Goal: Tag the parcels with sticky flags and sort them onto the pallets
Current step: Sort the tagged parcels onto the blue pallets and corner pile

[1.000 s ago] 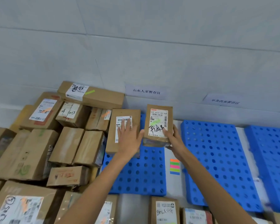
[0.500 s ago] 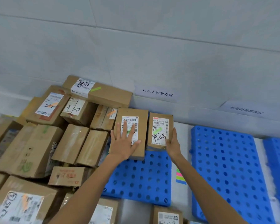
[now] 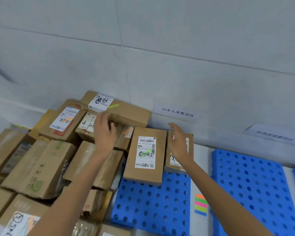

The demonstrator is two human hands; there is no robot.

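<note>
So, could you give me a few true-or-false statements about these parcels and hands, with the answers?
1. Neither the left hand nor the right hand grips a parcel. True.
2. The sticky flags pad lies on top of a parcel. False: it lies on the pale strip between the left blue pallet and the right blue pallet.
3. The parcel marked 05082 rests partly on the left blue pallet. True.
4. The long box by the wall bears a pink flag. False: its flag is green.

Brown cardboard parcels [image 3: 146, 155], white labels [image 3: 145, 151] with black scrawl; blue pallets [image 3: 152, 205] dotted with holes; sticky flags [image 3: 201, 204] orange, green, pink, lime, blue.
</note>
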